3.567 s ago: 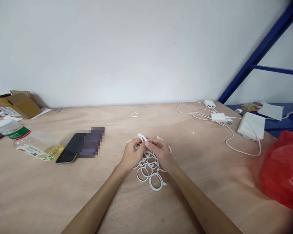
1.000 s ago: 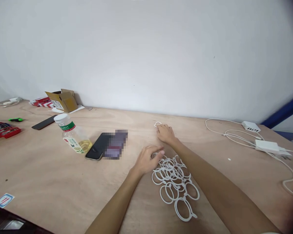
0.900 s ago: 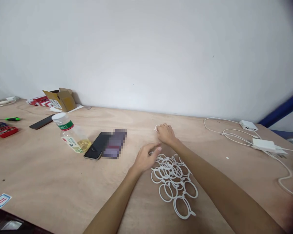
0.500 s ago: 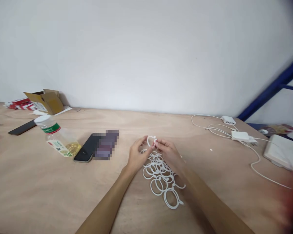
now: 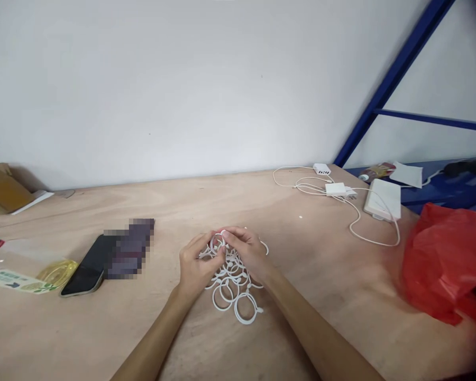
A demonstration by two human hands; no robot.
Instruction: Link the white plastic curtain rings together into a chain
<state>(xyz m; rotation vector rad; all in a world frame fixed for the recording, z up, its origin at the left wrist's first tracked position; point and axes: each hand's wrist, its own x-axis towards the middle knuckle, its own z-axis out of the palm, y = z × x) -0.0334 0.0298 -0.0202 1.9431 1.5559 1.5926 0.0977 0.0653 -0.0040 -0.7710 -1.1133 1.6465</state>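
Note:
Between the fingertips of both hands stands a thin white ring point(image 5: 213, 241) with a small knob-like head. My left hand point(image 5: 196, 264) pinches its lower left side, thumb pointing inward. Thumb and fingers of my right hand point(image 5: 250, 251) close on the ring's upper right. Below and behind the hands, a cluster of similar white rings point(image 5: 246, 321) lies overlapping on the wooden table; I cannot tell whether they are linked. My fingers hide part of the cluster and the exact spot where the ring is gripped.
To the left lie a phone point(image 5: 88, 267), a blurred-out patch, a clear bottle point(image 5: 19, 256) and a cardboard box point(image 5: 10, 188). At right are a white charger point(image 5: 335, 189) with cables, a white case point(image 5: 384, 196), a red plastic bag point(image 5: 440, 264) and a blue metal frame point(image 5: 381, 95).
The view has swung right, bringing the red bag into sight and pushing the bottle toward the left edge. Both hands still grip the ring, now closer over the cluster.

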